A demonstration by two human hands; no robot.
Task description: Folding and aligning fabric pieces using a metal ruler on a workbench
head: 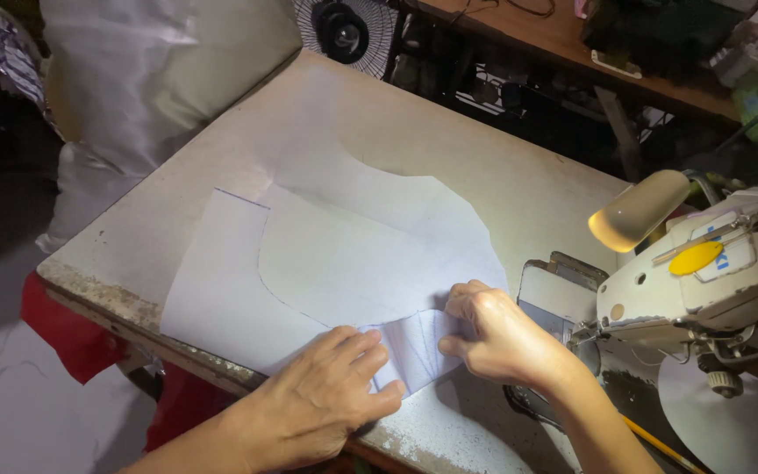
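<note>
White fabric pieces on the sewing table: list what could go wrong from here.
1. The white fabric pieces overhang the worn near edge of the pale wooden table; they could slide off if released.
2. The right hand pinches the pleated corner close to the cream sewing machine; the fingers may stray near the needle area.
3. The left hand presses only one corner, so the layers might shift.
</note>
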